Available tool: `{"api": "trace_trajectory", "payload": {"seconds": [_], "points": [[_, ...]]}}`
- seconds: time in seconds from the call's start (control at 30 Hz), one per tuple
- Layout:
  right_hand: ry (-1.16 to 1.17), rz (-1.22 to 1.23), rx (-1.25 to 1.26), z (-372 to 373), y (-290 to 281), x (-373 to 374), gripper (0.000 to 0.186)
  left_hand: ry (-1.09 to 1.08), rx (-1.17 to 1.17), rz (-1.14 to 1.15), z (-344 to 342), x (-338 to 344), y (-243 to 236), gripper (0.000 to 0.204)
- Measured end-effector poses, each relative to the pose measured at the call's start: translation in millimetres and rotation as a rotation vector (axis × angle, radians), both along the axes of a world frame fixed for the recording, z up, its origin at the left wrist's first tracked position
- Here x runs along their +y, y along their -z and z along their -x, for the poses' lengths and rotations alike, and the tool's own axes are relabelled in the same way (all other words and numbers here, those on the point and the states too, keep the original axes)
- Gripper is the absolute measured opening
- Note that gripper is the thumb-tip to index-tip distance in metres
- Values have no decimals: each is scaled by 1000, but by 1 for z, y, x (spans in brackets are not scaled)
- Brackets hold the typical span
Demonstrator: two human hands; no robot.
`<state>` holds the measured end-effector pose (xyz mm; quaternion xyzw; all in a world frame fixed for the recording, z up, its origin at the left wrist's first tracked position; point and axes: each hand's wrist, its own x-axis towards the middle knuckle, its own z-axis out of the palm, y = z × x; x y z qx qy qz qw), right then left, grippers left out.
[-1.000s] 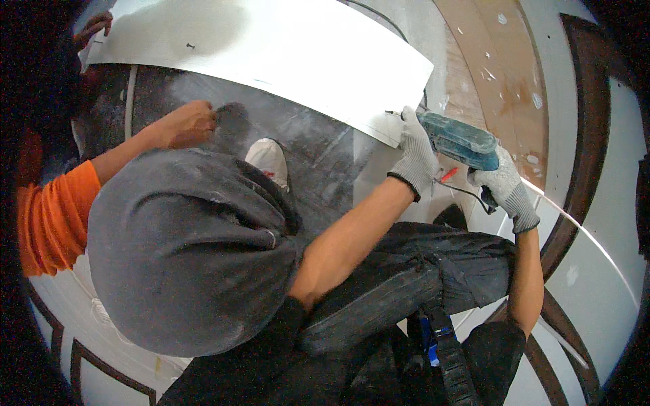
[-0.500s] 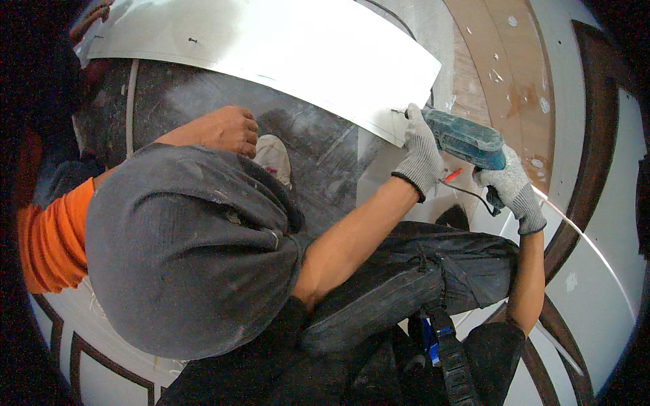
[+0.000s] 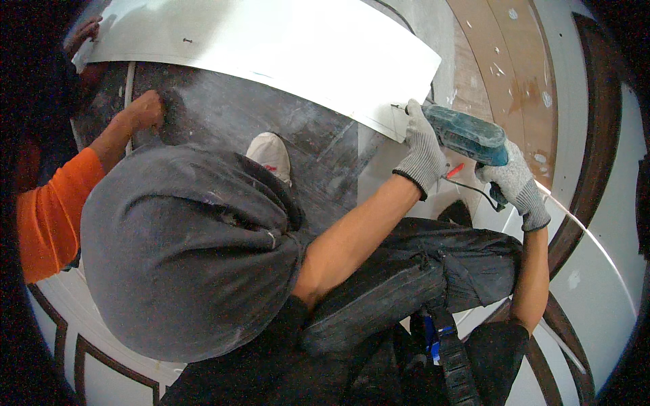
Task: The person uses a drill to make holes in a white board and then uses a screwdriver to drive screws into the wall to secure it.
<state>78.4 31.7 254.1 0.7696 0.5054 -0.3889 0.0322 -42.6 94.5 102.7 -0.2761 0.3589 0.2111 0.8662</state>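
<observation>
My left hand [image 3: 421, 149], in a grey knit glove with a dark cuff, is closed at the nose of a teal corded power drill [image 3: 467, 135]. Around its rear handle my right hand [image 3: 513, 176], gloved alike, is wrapped. The drill lies nearly level, its nose pointing left. A thin dark tip [image 3: 397, 106], a screw or a bit, sticks out past my left fingers over the corner of a white board [image 3: 305, 61]; I cannot tell which it is, or whether it touches. Another screw [image 3: 187, 40] stands in the board farther left.
At left, a co-worker's orange sleeve [image 3: 51, 210] leads to a fist [image 3: 145, 110] over the dark, dusty floor [image 3: 223, 101]. Another hand [image 3: 84, 30] is by the board's far-left end. A large bulge of grey cloth [image 3: 183, 264] fills the lower left, near a white shoe [image 3: 269, 157].
The co-worker's fist has moved left, away from the white shoe. My hands and the drill stay almost in place at the board's corner.
</observation>
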Motion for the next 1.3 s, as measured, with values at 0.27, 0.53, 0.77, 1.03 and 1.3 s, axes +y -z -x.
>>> {"api": "trace_trajectory", "payload": {"seconds": [0.27,0.53,0.77,1.03,1.3], "points": [[-3,-5,-90,1,3,6,30,57,87,-51,-3,-4,1,60],[684,61,299,-1,5,6,24,9,59,-158,-26,-26,46,62],[343,134,6,16,4,19,42,-49,97,-124,-24,-23,36,71],[313,148,-27,31,-14,30,58,4,46,-184,-9,-19,35,67],[198,-20,-145,-28,-49,-16,69,229,596,-452,22,-38,76,42]]}}
